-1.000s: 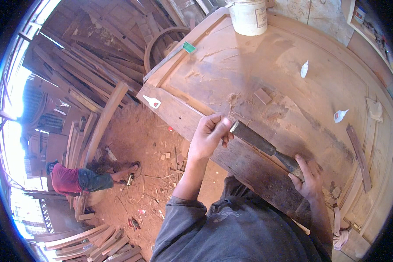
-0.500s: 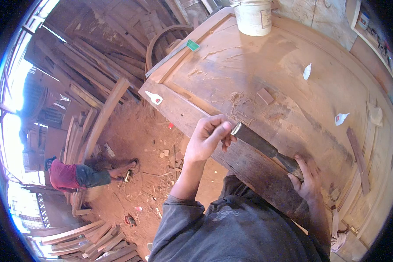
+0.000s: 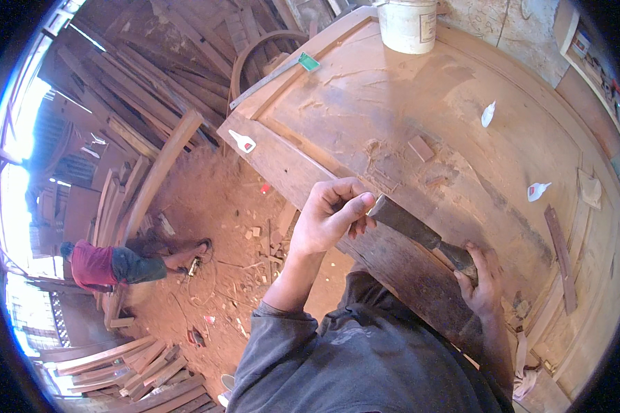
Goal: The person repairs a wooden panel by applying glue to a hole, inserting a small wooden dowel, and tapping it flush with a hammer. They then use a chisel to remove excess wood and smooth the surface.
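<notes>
Head view: right hand (image 3: 488,283) grasps a chisel (image 3: 410,226); left hand (image 3: 327,217) curls fingers at its tip, pinching or not I can't tell.

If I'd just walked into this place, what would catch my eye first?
Probably the broad dark chisel in the middle, its handle end in the right hand and its tip at the thumb of the left hand. Next, the white bucket on the far side of the big wooden panel, and, at the left, a co-worker in a red shirt.
</notes>
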The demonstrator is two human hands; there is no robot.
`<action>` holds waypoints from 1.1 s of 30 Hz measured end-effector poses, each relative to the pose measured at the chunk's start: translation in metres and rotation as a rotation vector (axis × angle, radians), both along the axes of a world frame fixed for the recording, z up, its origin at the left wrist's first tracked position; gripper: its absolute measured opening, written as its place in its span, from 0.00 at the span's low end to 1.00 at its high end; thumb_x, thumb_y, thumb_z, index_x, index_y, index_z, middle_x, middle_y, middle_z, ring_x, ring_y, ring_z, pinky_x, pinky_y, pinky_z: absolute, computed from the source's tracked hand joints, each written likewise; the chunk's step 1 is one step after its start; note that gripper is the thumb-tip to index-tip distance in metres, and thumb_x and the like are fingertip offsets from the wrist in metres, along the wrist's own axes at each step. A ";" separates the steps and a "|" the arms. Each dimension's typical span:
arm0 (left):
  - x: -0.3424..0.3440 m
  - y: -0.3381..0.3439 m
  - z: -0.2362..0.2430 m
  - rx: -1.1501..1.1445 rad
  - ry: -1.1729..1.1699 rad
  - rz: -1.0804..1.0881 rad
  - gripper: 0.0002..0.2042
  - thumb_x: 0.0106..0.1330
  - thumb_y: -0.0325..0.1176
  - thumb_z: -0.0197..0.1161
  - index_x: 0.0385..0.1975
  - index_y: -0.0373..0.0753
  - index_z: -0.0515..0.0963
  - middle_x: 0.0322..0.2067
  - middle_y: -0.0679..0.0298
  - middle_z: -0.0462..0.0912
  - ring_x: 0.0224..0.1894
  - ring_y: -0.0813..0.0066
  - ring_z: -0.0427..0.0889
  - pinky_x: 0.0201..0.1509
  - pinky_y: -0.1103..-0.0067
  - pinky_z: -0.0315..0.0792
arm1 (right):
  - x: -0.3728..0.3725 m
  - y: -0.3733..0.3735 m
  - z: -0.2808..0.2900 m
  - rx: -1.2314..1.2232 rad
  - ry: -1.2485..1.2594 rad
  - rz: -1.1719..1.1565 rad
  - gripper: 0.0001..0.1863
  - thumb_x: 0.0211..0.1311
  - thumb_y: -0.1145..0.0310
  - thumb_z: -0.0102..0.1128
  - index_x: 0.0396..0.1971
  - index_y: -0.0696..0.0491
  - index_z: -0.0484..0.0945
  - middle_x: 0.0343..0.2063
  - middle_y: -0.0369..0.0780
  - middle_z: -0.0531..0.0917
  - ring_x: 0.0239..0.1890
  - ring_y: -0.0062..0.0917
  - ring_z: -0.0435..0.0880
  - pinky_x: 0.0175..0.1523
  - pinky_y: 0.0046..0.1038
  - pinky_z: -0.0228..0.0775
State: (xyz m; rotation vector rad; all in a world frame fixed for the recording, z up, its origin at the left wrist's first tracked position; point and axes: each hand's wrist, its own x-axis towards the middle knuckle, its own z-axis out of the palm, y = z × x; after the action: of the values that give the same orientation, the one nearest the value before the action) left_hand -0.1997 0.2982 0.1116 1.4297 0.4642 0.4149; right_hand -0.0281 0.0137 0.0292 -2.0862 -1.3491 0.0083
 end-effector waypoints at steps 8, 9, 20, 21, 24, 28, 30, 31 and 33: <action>-0.001 -0.004 0.004 0.029 0.007 0.010 0.12 0.71 0.35 0.56 0.28 0.35 0.77 0.19 0.67 0.81 0.18 0.87 0.75 0.19 0.88 0.67 | 0.001 0.001 -0.001 0.040 0.055 0.029 0.29 0.52 0.59 0.70 0.55 0.52 0.75 0.43 0.47 0.79 0.45 0.42 0.80 0.47 0.38 0.73; -0.001 -0.005 0.005 0.032 0.007 0.008 0.12 0.72 0.35 0.56 0.29 0.34 0.77 0.19 0.67 0.81 0.18 0.87 0.75 0.19 0.88 0.67 | 0.001 0.000 -0.002 0.034 0.055 0.028 0.29 0.52 0.59 0.69 0.55 0.53 0.75 0.43 0.48 0.79 0.45 0.43 0.79 0.47 0.38 0.73; -0.005 -0.012 0.000 0.149 -0.199 -0.104 0.16 0.66 0.25 0.58 0.53 0.33 0.71 0.49 0.59 0.77 0.42 0.78 0.77 0.39 0.84 0.73 | 0.003 -0.004 -0.004 0.113 0.264 0.103 0.31 0.65 0.50 0.54 0.53 0.65 0.71 0.46 0.53 0.79 0.47 0.41 0.80 0.52 0.36 0.71; -0.002 -0.014 -0.002 0.194 -0.243 -0.037 0.17 0.64 0.24 0.58 0.54 0.33 0.71 0.50 0.58 0.76 0.43 0.77 0.77 0.40 0.83 0.74 | 0.003 -0.006 -0.004 0.111 0.333 0.119 0.32 0.65 0.49 0.54 0.52 0.65 0.71 0.46 0.52 0.79 0.47 0.40 0.80 0.53 0.35 0.71; 0.014 -0.027 0.002 0.318 -0.331 0.191 0.21 0.61 0.22 0.62 0.55 0.33 0.69 0.50 0.56 0.78 0.44 0.72 0.79 0.43 0.80 0.76 | -0.001 -0.009 -0.004 0.100 0.507 0.149 0.34 0.63 0.46 0.53 0.51 0.66 0.72 0.44 0.51 0.81 0.48 0.38 0.81 0.54 0.34 0.70; 0.013 -0.036 -0.006 0.616 -0.343 0.379 0.27 0.59 0.26 0.66 0.58 0.34 0.63 0.46 0.53 0.81 0.44 0.65 0.81 0.47 0.74 0.76 | -0.006 -0.008 0.005 0.051 0.733 0.151 0.32 0.62 0.48 0.56 0.54 0.62 0.72 0.47 0.48 0.80 0.51 0.37 0.78 0.59 0.34 0.66; 0.011 -0.032 -0.009 0.841 -0.365 0.359 0.29 0.58 0.26 0.67 0.58 0.34 0.62 0.43 0.53 0.83 0.45 0.64 0.81 0.49 0.71 0.73 | -0.006 -0.010 -0.001 0.065 0.775 0.161 0.32 0.63 0.49 0.55 0.54 0.63 0.72 0.47 0.47 0.81 0.50 0.36 0.79 0.58 0.33 0.67; 0.011 -0.027 -0.008 0.945 -0.384 0.343 0.29 0.58 0.26 0.67 0.58 0.34 0.62 0.42 0.53 0.83 0.45 0.63 0.81 0.51 0.70 0.72 | -0.007 -0.010 0.001 0.075 0.802 0.169 0.31 0.63 0.50 0.55 0.54 0.63 0.72 0.47 0.47 0.81 0.50 0.35 0.79 0.57 0.33 0.68; 0.011 -0.025 -0.009 1.058 -0.389 0.351 0.29 0.57 0.26 0.68 0.58 0.35 0.61 0.38 0.53 0.84 0.44 0.63 0.82 0.53 0.67 0.68 | -0.007 -0.007 0.006 0.090 0.857 0.192 0.31 0.64 0.51 0.55 0.54 0.64 0.72 0.46 0.46 0.81 0.50 0.34 0.79 0.57 0.32 0.68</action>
State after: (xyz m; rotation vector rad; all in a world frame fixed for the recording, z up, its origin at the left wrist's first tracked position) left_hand -0.1888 0.2731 0.1026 2.2058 0.1522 1.3321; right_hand -0.0350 0.0070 0.0351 -1.5589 -0.9626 0.8083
